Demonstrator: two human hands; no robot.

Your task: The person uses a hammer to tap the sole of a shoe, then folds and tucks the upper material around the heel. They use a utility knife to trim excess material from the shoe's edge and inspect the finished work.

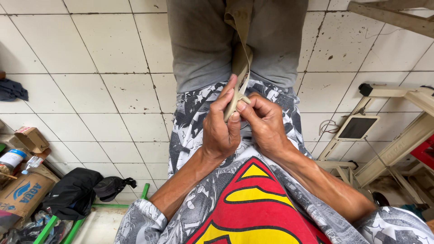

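Note:
I look straight down my own front. A long beige fabric strap [241,54] hangs in front of my grey shorts [201,49]. My left hand [220,126] pinches the strap's lower end between thumb and fingers. My right hand [264,124] grips the same folded end from the other side, thumb pressed against it. Both hands meet at waist height, above my printed shirt with a red and yellow emblem [253,203].
White tiled floor [104,90] lies all around. A black bag [74,192], a cardboard box [20,194] and a jar [10,160] sit at lower left beside green bars [49,228]. A cream machine stand with a pedal [357,127] stands at right.

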